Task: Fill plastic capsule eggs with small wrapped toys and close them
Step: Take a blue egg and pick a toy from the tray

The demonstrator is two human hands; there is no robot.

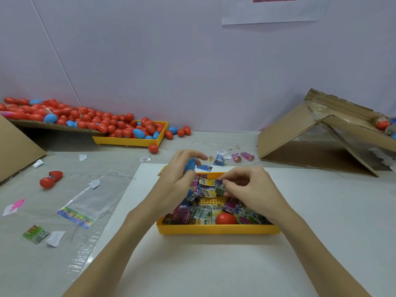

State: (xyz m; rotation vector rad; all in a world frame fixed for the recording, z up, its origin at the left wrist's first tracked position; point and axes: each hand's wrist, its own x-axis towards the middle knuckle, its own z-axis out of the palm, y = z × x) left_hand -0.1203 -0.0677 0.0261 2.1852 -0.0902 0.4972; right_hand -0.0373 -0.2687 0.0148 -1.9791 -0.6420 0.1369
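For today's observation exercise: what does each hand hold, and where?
Left hand grips a blue egg around its body; right hand pinches a wrapped toy by its edge.

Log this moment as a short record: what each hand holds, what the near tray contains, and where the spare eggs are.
left hand: left hand holds a blue egg piece
right hand: right hand pinches a wrapped toy above the near tray
near tray: yellow tray with wrapped toys and one red egg
spare eggs: red and blue, piled in the far yellow tray and on cardboard at back left
open red egg: on the table, left
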